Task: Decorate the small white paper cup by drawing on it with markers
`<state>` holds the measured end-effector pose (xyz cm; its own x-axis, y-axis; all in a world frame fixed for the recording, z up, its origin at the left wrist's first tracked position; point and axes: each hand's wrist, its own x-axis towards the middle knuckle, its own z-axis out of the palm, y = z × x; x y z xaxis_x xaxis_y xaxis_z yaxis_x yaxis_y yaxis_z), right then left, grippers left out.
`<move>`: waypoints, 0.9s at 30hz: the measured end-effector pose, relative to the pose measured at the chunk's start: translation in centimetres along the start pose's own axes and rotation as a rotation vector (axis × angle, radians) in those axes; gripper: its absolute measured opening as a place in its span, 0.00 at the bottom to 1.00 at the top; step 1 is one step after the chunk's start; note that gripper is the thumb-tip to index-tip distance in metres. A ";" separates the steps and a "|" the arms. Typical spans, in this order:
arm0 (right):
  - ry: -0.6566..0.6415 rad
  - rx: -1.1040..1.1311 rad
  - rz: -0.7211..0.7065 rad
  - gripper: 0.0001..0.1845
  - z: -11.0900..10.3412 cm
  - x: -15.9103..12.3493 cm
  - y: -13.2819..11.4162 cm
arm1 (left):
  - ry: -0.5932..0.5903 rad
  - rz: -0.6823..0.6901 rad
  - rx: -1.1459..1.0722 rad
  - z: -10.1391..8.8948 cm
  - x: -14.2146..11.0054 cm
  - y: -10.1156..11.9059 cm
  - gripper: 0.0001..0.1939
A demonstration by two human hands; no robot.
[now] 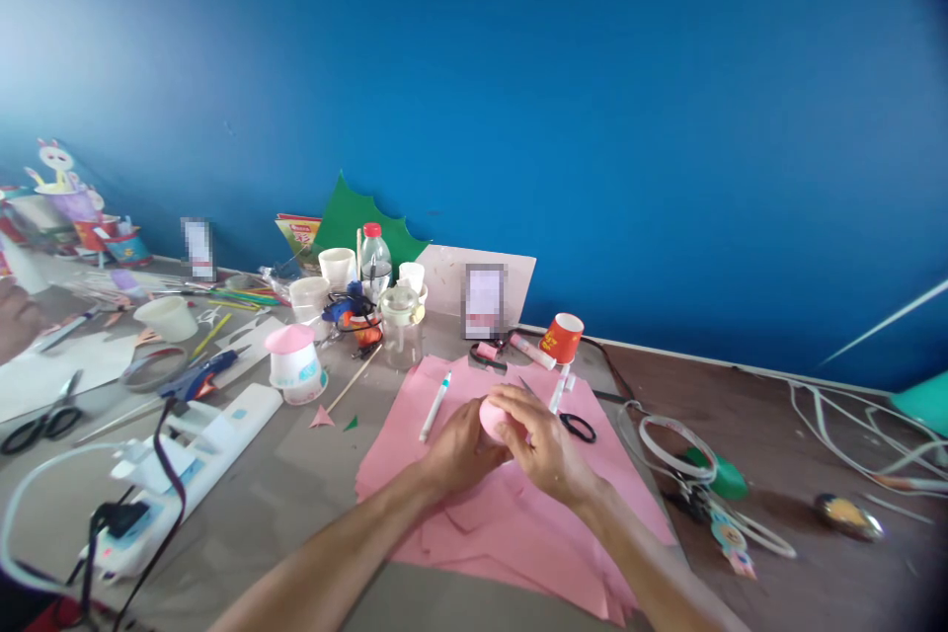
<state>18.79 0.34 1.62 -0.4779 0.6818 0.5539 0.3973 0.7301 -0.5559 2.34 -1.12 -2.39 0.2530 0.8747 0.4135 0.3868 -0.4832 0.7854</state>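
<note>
Both my hands meet over a spread of pink paper sheets [474,523] on the table. My left hand [460,449] and my right hand [539,444] are closed together around a small pink-covered cup [492,417], fingers wrapped over its sides. A white pen [435,405] lies on the pink paper just left of my hands. Black-handled scissors [572,423] and a white marker [560,387] lie just right of them.
A glass jar [401,326], water bottle [374,262], white cups [337,267], a pink-topped cup [294,362] and a glue gun [203,375] stand behind. A white power strip [193,469] sits left, a red paper cup [563,337] and white cables [688,459] right. Blue wall behind.
</note>
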 end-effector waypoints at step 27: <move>0.021 0.046 0.066 0.14 0.7 -0.5 1.0 | -0.018 -0.055 0.083 -0.4 0.0 0.6 0.21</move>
<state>18.83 0.69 0.36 -0.4349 0.7298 0.5276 0.3908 0.6808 -0.6196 2.18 -1.42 -1.76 0.2448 0.8996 0.3617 0.4729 -0.4365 0.7654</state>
